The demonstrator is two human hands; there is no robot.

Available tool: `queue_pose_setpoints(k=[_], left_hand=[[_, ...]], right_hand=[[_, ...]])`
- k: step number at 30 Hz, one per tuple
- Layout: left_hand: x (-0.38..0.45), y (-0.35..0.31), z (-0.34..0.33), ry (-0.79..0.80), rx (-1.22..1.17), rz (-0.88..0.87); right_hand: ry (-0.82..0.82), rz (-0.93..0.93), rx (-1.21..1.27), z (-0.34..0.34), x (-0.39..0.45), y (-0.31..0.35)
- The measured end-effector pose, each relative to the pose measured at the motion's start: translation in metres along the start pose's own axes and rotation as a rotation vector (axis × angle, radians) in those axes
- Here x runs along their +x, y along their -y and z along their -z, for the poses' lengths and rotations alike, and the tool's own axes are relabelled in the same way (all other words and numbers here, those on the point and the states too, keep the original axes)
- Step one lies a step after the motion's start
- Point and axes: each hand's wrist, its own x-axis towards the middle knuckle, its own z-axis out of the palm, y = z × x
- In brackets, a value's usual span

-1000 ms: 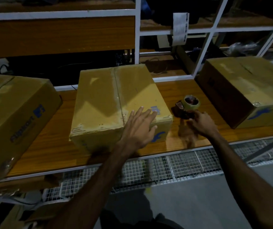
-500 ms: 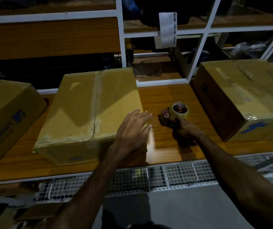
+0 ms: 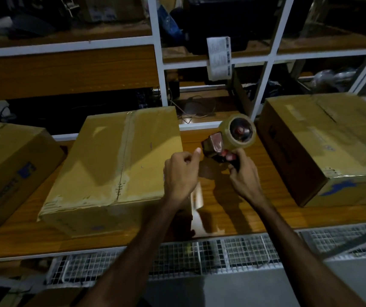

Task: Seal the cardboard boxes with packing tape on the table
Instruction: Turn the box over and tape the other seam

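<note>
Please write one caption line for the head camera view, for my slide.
Right hand grips a tape dispenser beside the taped middle brown cardboard box; left hand reaches toward it.

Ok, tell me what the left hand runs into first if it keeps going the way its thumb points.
Most likely the tape dispenser: the left hand points its thumb up and right at the reddish front flap, with only a narrow gap showing. The right hand holds the dispenser's handle. Depth is unclear from this single view.

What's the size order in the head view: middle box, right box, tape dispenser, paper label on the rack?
1. Middle box and right box: look alike, right one partly cropped, so unranked.
2. Tape dispenser, lifted toward the camera by the right hand.
3. Paper label, farther back.
</note>
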Motion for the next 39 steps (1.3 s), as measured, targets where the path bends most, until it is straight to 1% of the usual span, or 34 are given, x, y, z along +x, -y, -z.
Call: queue_pose_setpoints(k=[4, 6, 8, 14, 19, 25, 28, 33, 39], left_hand=[[0.013, -0.008, 0.002, 0.153, -0.477, 0.397], [0.015, -0.008, 0.009, 0.247, -0.625, 0.492], [0.016, -0.005, 0.017, 0.303, -0.715, 0.509], [0.01, 0.014, 0.046, 0.373, -0.947, 0.447], [0.005, 0.031, 0.076, 0.532, -1.191, 0.489], [-0.001, 0.053, 0.114, 0.645, -1.483, 0.569], [-0.001, 0.061, 0.139, 0.678, -1.545, 0.589], [0.0, 0.058, 0.179, 0.576, -1.417, 0.619], [-0.007, 0.066, 0.223, 0.549, -1.456, 0.606]], right_hand=[[-0.075, 0.08, 0.001, -0.001, -0.005, 0.031], [-0.103, 0.088, 0.003, -0.005, -0.009, 0.045], [-0.13, 0.097, 0.0, -0.009, -0.013, 0.057], [-0.188, 0.084, 0.053, -0.019, -0.018, 0.086], [-0.225, 0.103, 0.104, -0.029, -0.019, 0.115], [-0.28, 0.193, 0.102, -0.043, -0.021, 0.15], [-0.297, 0.238, 0.112, -0.057, -0.024, 0.171], [-0.316, 0.282, 0.145, -0.081, -0.031, 0.205], [-0.355, 0.261, 0.225, -0.117, -0.047, 0.245]])
